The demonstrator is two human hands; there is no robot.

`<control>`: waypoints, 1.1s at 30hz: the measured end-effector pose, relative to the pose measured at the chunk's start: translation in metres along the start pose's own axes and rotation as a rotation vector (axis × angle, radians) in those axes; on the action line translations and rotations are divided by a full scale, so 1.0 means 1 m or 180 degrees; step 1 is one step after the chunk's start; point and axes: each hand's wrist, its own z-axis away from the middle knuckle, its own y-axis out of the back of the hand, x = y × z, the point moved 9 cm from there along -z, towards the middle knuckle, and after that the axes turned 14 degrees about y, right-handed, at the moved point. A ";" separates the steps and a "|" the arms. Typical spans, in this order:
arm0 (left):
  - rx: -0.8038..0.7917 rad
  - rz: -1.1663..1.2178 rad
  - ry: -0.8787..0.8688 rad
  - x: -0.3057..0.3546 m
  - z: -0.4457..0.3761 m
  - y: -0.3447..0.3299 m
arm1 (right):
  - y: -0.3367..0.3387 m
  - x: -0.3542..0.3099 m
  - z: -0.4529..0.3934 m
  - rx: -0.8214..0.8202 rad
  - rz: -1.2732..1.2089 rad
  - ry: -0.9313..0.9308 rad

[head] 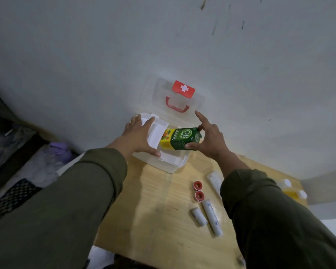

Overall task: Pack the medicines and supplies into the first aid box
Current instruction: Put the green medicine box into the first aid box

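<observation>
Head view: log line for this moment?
right hand: grips OB Herbal carton at open first aid box | left hand: rests on white tray | table: tape rolls, tubes unpacked

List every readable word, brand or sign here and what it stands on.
"OB Herbal": green-and-yellow carton in the right hand.
White cross sign, no words: red label on the first aid box lid.
Carton's small print, blue marks on the long grey tube: too blurred to read.
</observation>
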 end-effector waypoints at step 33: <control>0.0203 0.0133 0.0122 -0.001 0.002 -0.002 | -0.046 -0.035 -0.009 0.1205 -0.0528 -0.0010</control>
